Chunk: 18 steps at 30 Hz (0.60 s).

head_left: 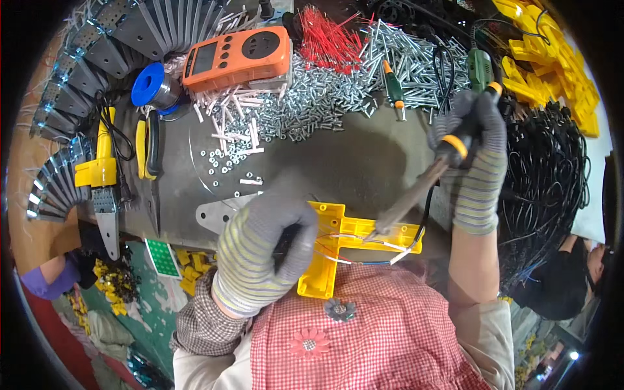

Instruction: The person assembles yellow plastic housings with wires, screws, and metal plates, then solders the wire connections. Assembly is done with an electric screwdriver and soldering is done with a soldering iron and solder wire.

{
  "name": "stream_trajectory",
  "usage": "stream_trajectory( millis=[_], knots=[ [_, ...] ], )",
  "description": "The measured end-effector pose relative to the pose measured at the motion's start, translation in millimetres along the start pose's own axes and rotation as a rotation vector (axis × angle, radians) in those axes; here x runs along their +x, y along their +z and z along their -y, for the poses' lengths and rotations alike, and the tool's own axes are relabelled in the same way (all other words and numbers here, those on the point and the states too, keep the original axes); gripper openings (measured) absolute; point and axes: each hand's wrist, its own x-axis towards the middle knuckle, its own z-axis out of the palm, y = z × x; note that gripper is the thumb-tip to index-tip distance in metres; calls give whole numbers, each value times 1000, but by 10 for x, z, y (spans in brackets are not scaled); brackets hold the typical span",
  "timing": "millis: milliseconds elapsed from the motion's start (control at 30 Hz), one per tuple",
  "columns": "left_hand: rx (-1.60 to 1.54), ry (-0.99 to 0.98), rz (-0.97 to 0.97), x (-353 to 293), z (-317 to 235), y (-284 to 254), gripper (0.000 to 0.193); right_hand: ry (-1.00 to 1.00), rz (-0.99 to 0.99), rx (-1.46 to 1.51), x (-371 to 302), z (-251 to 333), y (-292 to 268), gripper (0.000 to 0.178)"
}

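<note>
Left hand [263,250] clamped on yellow housing [338,244], at the bench's [351,156] near edge. Right hand [478,156], right of housing, closed around soldering iron [422,185]; its long axis slants down-left, tip nearest the housing's wires [354,250].

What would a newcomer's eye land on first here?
Probably the yellow plastic housing at bottom centre, gripped by the gloved left hand while the right hand points a soldering iron at its wires. Next, the orange meter at top left, above a wide spill of silver screws and a tuft of red wires.
</note>
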Motion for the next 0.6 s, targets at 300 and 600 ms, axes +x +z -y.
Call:
stream_trajectory(
  millis=[300, 600],
  knots=[
    [50, 87, 113, -54, -255, -47, 21, -98, 13, 15, -383, 164, -1, 35],
    [85, 94, 117, -66, -218, 50, 23, -23, 18, -20, -430, -16, -5, 41]
  ],
)
